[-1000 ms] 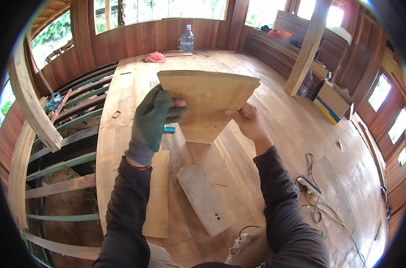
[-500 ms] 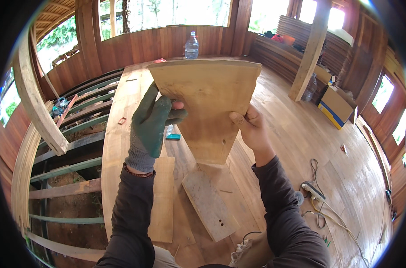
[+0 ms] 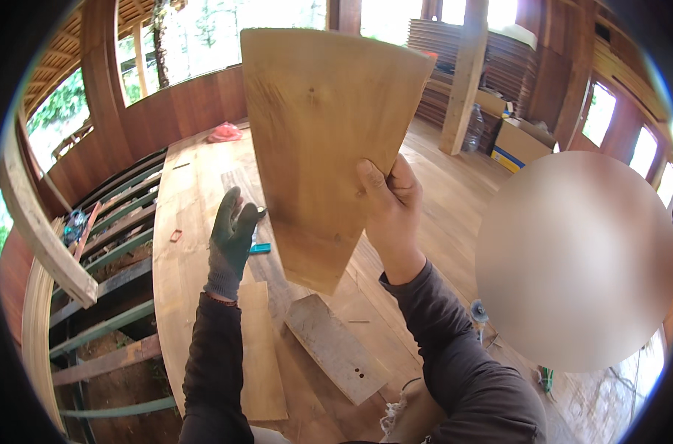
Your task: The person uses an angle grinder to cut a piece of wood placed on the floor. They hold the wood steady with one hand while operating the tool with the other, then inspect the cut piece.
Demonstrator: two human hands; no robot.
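Note:
My right hand (image 3: 392, 211), bare, grips the right edge of a wide wooden board (image 3: 318, 155) that tapers toward its lower end. The board is raised upright before me, thumb on its near face. To its left, my gloved left hand (image 3: 233, 235) is off the board, fingers raised and apart, with no held thing visible. Beneath on the floor lie a greyish board (image 3: 335, 348) with dark holes near one end and a pale plank (image 3: 262, 355). A small teal object (image 3: 260, 249) rests just right of the glove.
Left of the floorboards (image 3: 175, 281), exposed joists (image 3: 103, 329) span gaps over soil. A slanted timber (image 3: 44, 222) stands there. Behind are a red plastic bag (image 3: 224, 132), a post (image 3: 466, 81), a plastic bottle (image 3: 475, 129) and a cardboard box (image 3: 523, 143). A blurred round patch hides the right side.
My left hand has let go of the board and dropped away to the left. My right hand has lifted the board higher and tilted it. The view has shifted, and the blurred patch has appeared.

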